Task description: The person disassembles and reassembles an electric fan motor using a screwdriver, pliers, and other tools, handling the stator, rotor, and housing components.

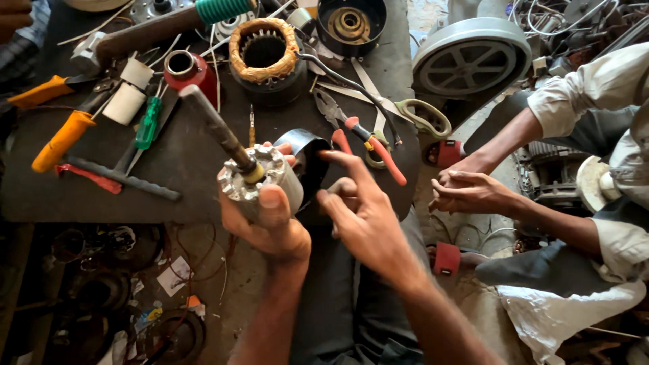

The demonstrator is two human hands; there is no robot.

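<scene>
My left hand grips a silver motor rotor with a dark shaft sticking up to the upper left. Just behind it sits a dark round motor housing at the bench edge. My right hand hovers beside the rotor, fingers spread, holding nothing. A stator with copper windings lies further back on the dark bench.
Red-handled pliers, scissors, a green screwdriver, orange-handled tools and a red cylinder litter the bench. Another person's hands rest clasped at the right. A grey wheel-like cover lies at the back right.
</scene>
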